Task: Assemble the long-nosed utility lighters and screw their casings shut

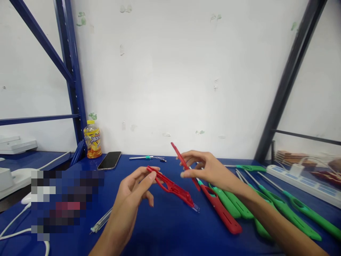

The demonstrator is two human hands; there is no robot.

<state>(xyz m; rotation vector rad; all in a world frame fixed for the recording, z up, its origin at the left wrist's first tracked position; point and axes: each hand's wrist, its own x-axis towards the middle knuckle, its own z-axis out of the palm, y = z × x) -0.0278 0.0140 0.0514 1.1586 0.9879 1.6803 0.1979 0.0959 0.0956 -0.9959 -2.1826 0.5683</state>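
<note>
My left hand (130, 195) pinches one end of an opened red lighter half-shell (177, 190); its hollow inner side faces up and a clear plastic piece sticks out at the far right end. Just to its right, my right hand (204, 167) grips another slim red lighter half-shell (176, 150), held tilted above the table and apart from the first. Beneath my right forearm lies a whole red long-necked lighter (223, 213), with several green lighters (293, 217) beside it. A thin metal rod with a teal collar (140, 157) and wires rests behind my left hand.
Near my left forearm lie thin metal and clear parts (101, 221). A phone (109, 160) and a drink bottle (92, 140) stand at the back left of the blue table (165, 231). A white power strip (306, 185) is on the right. A blurred patch covers the left.
</note>
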